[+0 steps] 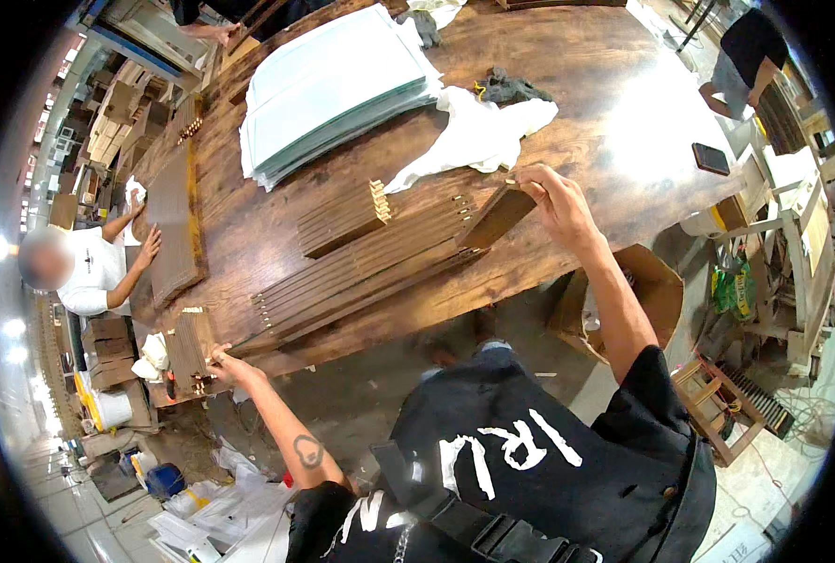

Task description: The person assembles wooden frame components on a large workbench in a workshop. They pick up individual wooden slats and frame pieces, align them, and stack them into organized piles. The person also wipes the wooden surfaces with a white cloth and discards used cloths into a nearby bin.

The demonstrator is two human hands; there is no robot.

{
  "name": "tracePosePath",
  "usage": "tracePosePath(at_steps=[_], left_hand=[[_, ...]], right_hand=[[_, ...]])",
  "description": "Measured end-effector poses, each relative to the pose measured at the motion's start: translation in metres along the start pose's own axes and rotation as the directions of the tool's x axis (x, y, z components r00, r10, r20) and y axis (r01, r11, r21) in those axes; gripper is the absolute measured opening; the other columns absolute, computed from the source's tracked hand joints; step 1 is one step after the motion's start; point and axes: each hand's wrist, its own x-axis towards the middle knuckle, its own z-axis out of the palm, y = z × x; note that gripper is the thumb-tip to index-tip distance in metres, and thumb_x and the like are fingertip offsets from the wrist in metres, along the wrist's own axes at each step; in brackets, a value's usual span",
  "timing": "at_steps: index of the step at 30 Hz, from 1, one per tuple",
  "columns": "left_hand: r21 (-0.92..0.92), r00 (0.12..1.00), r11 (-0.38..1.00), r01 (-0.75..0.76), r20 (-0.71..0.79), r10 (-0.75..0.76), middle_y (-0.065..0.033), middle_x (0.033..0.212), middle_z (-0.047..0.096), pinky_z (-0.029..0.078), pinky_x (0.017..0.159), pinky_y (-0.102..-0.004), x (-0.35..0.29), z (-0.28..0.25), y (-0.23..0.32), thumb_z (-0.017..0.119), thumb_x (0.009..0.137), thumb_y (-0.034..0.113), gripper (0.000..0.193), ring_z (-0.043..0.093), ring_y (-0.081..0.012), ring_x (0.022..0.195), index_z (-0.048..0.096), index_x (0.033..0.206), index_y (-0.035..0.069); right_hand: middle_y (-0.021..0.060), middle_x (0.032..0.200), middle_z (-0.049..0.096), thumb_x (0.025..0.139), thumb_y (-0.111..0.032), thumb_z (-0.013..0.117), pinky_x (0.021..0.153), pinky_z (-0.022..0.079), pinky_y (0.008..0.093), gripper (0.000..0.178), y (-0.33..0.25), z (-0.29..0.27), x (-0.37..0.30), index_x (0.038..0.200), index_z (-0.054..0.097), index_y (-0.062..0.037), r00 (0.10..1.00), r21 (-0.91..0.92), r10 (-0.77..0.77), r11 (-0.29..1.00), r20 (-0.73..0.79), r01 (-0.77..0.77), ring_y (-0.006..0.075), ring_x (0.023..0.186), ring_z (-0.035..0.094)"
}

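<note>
The right hand (563, 208) is gripping the upper end of a short board (495, 220), its fingers bending closed over it. The board is sitting at the right end of a row of long wood strips (361, 272), near the front edge of the table (567, 66). The left hand (237, 369) is touching the right side of a small wood stack (195, 342) at the table's left corner; whether its fingers are gripping a piece, I cannot tell. A shorter strip bundle (342, 223) is lying just beyond the row. Farther back, a stack of pale sheets (342, 80) is resting beside a white cloth (483, 131). A phone (711, 158) is lying toward the right edge.
</note>
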Motion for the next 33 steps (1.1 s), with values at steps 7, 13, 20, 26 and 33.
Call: tracePosePath(at_steps=[7,13,20,26,33], left_hand=[[-0.041,0.998,0.999,-0.018,0.063,0.020,-0.0050,0.085,0.056,0.032,0.104,-0.0420,-0.027,0.005,0.026,0.048,0.092,0.029,0.023,0.051,-0.0200,0.094,0.045,0.102,0.008],[0.036,1.000,0.999,-0.006,0.011,0.006,-0.0031,0.084,0.056,0.031,0.105,-0.0442,-0.013,0.002,0.016,0.052,0.087,0.030,0.026,0.048,-0.0212,0.104,0.046,0.100,0.009],[0.035,0.998,0.999,0.014,0.057,-0.016,-0.0073,0.108,0.053,0.034,0.103,-0.0472,-0.011,-0.002,0.015,0.053,0.088,0.035,0.033,0.046,-0.0261,0.115,0.048,0.107,0.007],[0.058,0.999,0.997,0.042,0.009,-0.043,-0.0122,0.127,0.047,0.033,0.106,-0.0492,-0.018,0.006,0.017,0.052,0.091,0.039,0.037,0.043,-0.0294,0.123,0.047,0.108,0.007],[0.007,1.000,1.000,-0.021,-0.002,0.021,-0.0046,0.092,0.056,0.028,0.107,-0.0404,-0.004,0.001,0.001,0.052,0.086,0.029,0.026,0.048,-0.0216,0.106,0.046,0.100,0.008]], right_hand=[[0.0172,0.094,0.066,0.086,0.005,0.061,0.071,0.053,0.0409,0.021,0.002,0.000,0.014,0.105,0.056,-0.0033,0.987,0.009,-0.054,0.999,0.150,0.053,0.0366,0.089,0.066],[0.0152,0.097,0.066,0.079,0.011,0.061,0.070,0.054,0.0416,0.030,0.004,-0.003,0.017,0.105,0.056,-0.0036,0.978,-0.005,-0.086,0.996,0.188,0.088,0.0373,0.088,0.066],[0.0122,0.097,0.065,0.075,0.011,0.061,0.072,0.054,0.0404,0.035,0.004,-0.007,0.028,0.105,0.056,-0.0051,0.929,-0.073,-0.174,0.975,0.327,0.208,0.0357,0.089,0.064],[0.0116,0.099,0.064,0.075,0.012,0.059,0.074,0.054,0.0395,0.036,-0.001,-0.006,0.032,0.106,0.056,-0.0056,0.875,-0.050,-0.323,0.930,0.360,0.364,0.0338,0.089,0.064],[0.0124,0.100,0.064,0.076,0.013,0.058,0.074,0.055,0.0379,0.034,0.011,-0.004,0.037,0.107,0.056,-0.0037,0.926,-0.039,-0.156,0.983,0.343,0.181,0.0328,0.088,0.065]])
